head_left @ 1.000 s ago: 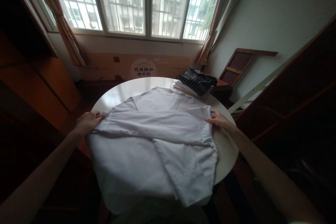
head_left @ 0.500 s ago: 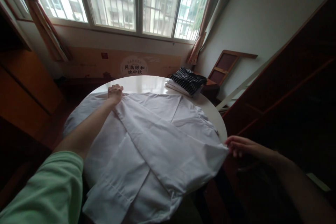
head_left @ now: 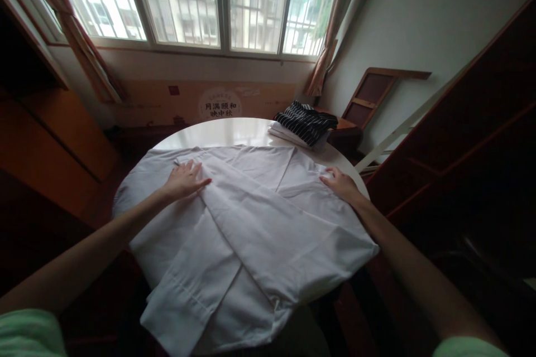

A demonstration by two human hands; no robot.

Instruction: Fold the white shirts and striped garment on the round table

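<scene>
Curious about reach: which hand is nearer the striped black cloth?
Right: in view, the right hand is below the striped black cloth; the left hand is farther off, lower left.

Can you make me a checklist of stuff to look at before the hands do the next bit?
1. Left hand on the white garment: ok, spread on top.
2. Right hand pinching the garment: cannot tell; its fingertips are at the right side.
3. Garment smooth: not ok, there are creases.
4. Garment all on the round table: not ok, part hangs over the near side.
5. Striped cloth away from both hands: ok, it lies on folded white cloth at the far right.
6. Garment's underside flat: cannot tell, hidden.
</scene>
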